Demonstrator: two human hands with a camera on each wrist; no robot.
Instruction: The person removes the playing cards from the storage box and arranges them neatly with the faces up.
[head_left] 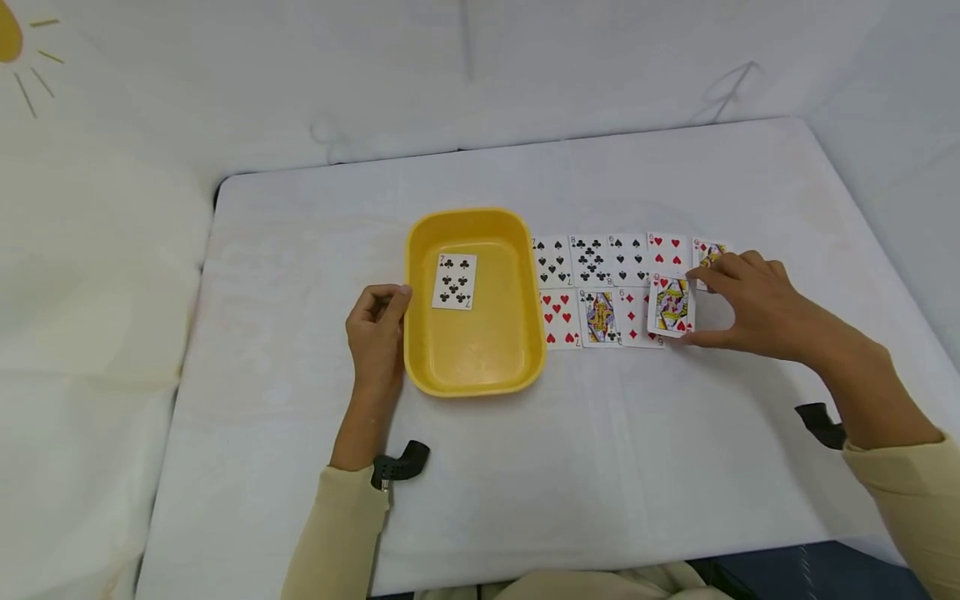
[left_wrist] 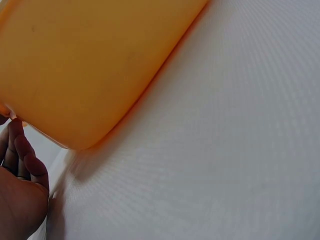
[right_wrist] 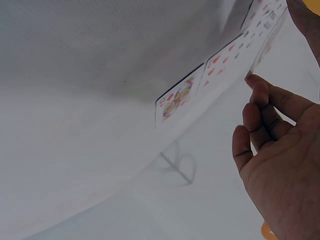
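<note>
So my right hand [head_left: 753, 304] is over at the right end of the card rows, pinching the queen of hearts [head_left: 671, 305] between thumb and fingertips. The thumb sits at the card's near right corner and my fingers [head_left: 723, 268] curl in over its far right edge, so they're closed on the card, not spread. The queen is a bit tilted and lifted at the end of the near row, overlapping the red card [head_left: 636, 317] next to it. From the right wrist view you mostly see my curled fingers [right_wrist: 255, 125] and the cards edge-on, so it doesn't add much about the grip.

My left hand [head_left: 377, 329] is parked against the left wall of the yellow tub [head_left: 420, 333]. Fingers are loosely curled, fingertips and thumb touching the tub's rim near its far left corner. I can't tell if I'm really clamping the rim or just resting there. The left wrist view only shows the tub's outer wall [left_wrist: 85, 65] and my fingertips [left_wrist: 25, 155] close beside it.

Inside the tub there's a single card, the seven of clubs [head_left: 454, 282], lying face up on the bottom toward the far left. The tub sits on the white table [head_left: 600, 467], just left of the two rows of face-up cards.
</note>
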